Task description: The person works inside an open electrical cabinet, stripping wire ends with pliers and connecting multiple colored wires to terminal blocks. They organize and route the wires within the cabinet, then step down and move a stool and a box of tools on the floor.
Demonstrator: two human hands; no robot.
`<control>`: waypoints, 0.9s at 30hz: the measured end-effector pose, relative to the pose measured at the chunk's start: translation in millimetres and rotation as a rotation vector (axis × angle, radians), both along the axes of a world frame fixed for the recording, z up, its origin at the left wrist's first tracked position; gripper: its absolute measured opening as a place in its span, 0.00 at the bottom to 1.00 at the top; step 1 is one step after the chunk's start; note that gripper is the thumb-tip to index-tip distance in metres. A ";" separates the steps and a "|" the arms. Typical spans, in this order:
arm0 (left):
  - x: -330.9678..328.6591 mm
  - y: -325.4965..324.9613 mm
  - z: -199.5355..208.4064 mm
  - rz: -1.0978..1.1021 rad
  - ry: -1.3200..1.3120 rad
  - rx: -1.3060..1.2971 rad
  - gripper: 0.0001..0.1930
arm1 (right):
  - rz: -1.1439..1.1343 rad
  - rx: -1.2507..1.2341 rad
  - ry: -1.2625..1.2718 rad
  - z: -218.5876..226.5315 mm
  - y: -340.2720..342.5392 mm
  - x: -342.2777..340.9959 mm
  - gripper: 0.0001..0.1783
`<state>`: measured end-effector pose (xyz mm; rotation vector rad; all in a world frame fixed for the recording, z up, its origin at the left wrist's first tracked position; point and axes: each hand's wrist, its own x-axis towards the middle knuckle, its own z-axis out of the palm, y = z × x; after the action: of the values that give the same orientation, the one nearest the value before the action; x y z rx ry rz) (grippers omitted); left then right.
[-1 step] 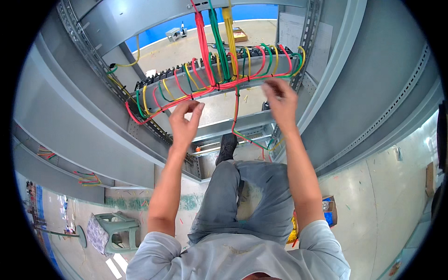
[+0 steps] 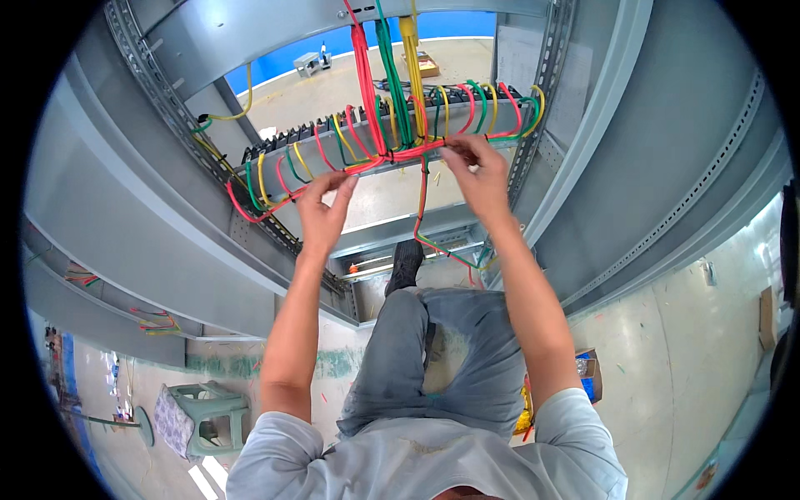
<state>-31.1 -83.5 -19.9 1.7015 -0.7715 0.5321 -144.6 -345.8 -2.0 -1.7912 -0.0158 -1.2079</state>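
Observation:
A long bundle of red, green and yellow wires (image 2: 400,155), bound with black ties, runs along the front of a grey rail. My left hand (image 2: 323,208) is at its left part, with fingers curled against the wires and the thumb just below. My right hand (image 2: 479,177) pinches the same bundle right of the middle, thumb under and fingers over it. From the bundle, single wires loop up to a row of black terminals (image 2: 312,131). Thick red (image 2: 364,83), green (image 2: 392,83) and yellow strands (image 2: 413,75) come down into its middle.
Grey cabinet panels (image 2: 658,167) and slotted uprights (image 2: 546,75) close in on both sides. A thin wire branch (image 2: 422,200) hangs down toward the lower frame. On the floor are a green stool (image 2: 221,412), a box of parts (image 2: 590,375) and wire scraps.
Both hands have come onto the wire bundle. The right moved left and slightly down from beside it; the left rose slightly to it.

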 end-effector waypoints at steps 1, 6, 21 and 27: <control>9.9 1.1 5.3 -0.001 -0.074 0.010 0.10 | -0.009 -0.058 0.030 3.9 8.3 17.9 0.09; 43.1 7.6 11.4 -0.104 0.040 0.048 0.11 | 0.023 0.001 -0.023 15.4 14.1 59.1 0.07; 76.8 -3.3 20.6 -0.124 0.196 0.058 0.15 | -0.133 0.022 -0.049 13.3 27.9 88.6 0.07; 47.8 2.2 29.5 -0.278 0.255 0.105 0.12 | 0.269 0.109 0.174 11.0 30.3 53.9 0.13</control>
<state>16.7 -81.3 9.6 1.6823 -0.8423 0.0818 -90.7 -315.5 9.0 -1.7300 -0.0862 -0.8449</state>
